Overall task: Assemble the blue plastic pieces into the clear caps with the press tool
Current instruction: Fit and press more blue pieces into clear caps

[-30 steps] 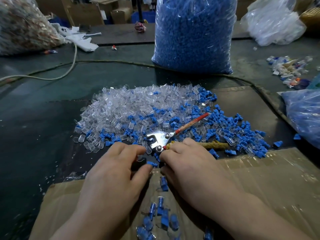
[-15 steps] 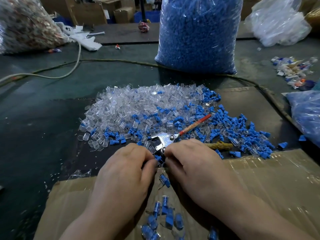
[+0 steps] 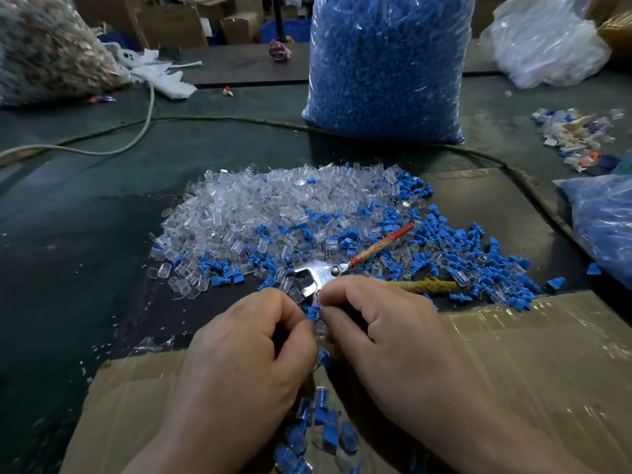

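A heap of clear caps mixed with loose blue plastic pieces covers the dark table. The press tool, a metal head with a red handle and a yellow handle, lies at the heap's near edge. My left hand and my right hand meet just in front of the tool. Their fingertips pinch one blue piece between them, with a clear cap partly hidden just below it at my right fingers. Several assembled blue-in-clear caps lie on the cardboard between my wrists.
A tall clear bag of blue pieces stands behind the heap. Another bag lies at the right edge, more bags at the back corners. A cable crosses the table. Taped cardboard covers the near edge.
Both hands have drawn closer together and lifted slightly, and a blue piece now shows between their fingertips. The press tool has stayed in place.
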`<action>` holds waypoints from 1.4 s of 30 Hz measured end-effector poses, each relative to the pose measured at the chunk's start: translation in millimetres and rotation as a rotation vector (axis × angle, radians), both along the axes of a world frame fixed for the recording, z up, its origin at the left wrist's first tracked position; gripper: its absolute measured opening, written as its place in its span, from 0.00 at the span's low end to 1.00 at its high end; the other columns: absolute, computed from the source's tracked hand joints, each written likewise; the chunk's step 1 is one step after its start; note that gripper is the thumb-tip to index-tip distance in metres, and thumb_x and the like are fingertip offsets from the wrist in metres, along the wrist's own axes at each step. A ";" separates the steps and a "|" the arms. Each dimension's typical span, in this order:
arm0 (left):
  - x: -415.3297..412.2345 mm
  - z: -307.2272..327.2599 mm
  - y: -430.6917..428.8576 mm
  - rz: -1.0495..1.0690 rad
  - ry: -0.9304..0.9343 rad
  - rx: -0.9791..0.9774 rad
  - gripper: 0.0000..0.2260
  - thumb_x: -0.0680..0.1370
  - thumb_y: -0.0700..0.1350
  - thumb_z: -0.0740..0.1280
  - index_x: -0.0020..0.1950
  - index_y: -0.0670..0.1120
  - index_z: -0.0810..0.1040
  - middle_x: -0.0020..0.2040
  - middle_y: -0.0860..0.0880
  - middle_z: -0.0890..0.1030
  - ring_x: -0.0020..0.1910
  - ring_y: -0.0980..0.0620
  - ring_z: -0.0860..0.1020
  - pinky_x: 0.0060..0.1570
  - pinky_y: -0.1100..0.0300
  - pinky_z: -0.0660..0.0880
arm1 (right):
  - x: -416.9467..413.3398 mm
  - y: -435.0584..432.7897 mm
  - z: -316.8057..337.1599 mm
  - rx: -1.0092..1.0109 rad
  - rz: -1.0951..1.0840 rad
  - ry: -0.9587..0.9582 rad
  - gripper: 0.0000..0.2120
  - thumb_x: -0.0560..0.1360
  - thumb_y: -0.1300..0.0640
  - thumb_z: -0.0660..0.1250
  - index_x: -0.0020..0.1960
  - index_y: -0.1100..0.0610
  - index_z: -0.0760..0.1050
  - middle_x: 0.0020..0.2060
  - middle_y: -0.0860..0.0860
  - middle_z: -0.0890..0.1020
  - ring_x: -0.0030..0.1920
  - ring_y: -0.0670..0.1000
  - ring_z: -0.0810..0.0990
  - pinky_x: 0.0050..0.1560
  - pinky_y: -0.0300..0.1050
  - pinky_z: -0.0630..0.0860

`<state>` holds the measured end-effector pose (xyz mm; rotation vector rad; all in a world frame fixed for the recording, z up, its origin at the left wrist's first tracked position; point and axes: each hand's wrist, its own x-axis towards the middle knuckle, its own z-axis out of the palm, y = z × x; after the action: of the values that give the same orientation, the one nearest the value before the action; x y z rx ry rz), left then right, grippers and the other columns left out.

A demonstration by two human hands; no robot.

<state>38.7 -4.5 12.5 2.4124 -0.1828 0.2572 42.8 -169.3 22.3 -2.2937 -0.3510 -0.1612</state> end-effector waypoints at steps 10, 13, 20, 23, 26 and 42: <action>-3.5 0.1 0.3 -0.018 0.028 -0.114 0.03 0.69 0.55 0.67 0.38 0.57 0.76 0.31 0.59 0.79 0.30 0.58 0.76 0.33 0.68 0.72 | -2.5 2.9 -1.1 -0.027 0.021 -0.100 0.03 0.78 0.50 0.63 0.50 0.44 0.75 0.43 0.39 0.78 0.47 0.40 0.74 0.47 0.37 0.69; -4.0 1.8 -0.1 -0.013 0.062 -0.179 0.03 0.69 0.54 0.67 0.38 0.56 0.77 0.30 0.56 0.79 0.27 0.56 0.75 0.31 0.65 0.73 | -3.9 3.0 -0.1 -0.015 0.030 -0.158 0.05 0.77 0.51 0.62 0.49 0.46 0.76 0.43 0.41 0.78 0.46 0.42 0.75 0.45 0.39 0.71; -3.5 1.3 -1.6 0.057 0.056 -0.333 0.03 0.70 0.52 0.67 0.39 0.56 0.79 0.30 0.52 0.81 0.28 0.54 0.77 0.32 0.63 0.74 | -6.1 2.8 4.0 -0.036 0.097 -0.224 0.08 0.78 0.52 0.60 0.51 0.49 0.77 0.45 0.41 0.79 0.47 0.44 0.77 0.45 0.42 0.74; -1.7 -1.7 -1.6 0.066 -0.018 -0.351 0.06 0.75 0.58 0.66 0.42 0.58 0.78 0.33 0.56 0.82 0.33 0.55 0.80 0.31 0.62 0.76 | -4.8 1.1 3.1 0.039 0.074 -0.143 0.06 0.77 0.52 0.64 0.51 0.45 0.78 0.45 0.38 0.80 0.49 0.40 0.77 0.48 0.37 0.72; -0.7 -2.5 -0.9 0.046 -0.025 -0.412 0.10 0.71 0.63 0.64 0.46 0.61 0.78 0.38 0.57 0.84 0.35 0.57 0.81 0.35 0.57 0.79 | -5.3 1.6 2.2 0.071 0.103 -0.077 0.08 0.76 0.51 0.65 0.54 0.43 0.78 0.46 0.37 0.81 0.50 0.40 0.78 0.48 0.38 0.74; 8.8 -6.3 2.5 0.009 0.136 -0.971 0.07 0.63 0.45 0.74 0.40 0.53 0.84 0.30 0.46 0.80 0.29 0.53 0.79 0.29 0.65 0.76 | -11.4 6.1 4.0 -0.252 0.386 -0.094 0.08 0.77 0.47 0.62 0.52 0.48 0.76 0.43 0.45 0.77 0.46 0.48 0.74 0.44 0.52 0.75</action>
<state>47.5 -2.0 6.1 1.4571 0.0230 0.1340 31.4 -163.2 26.3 -2.4160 -0.8968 -0.0296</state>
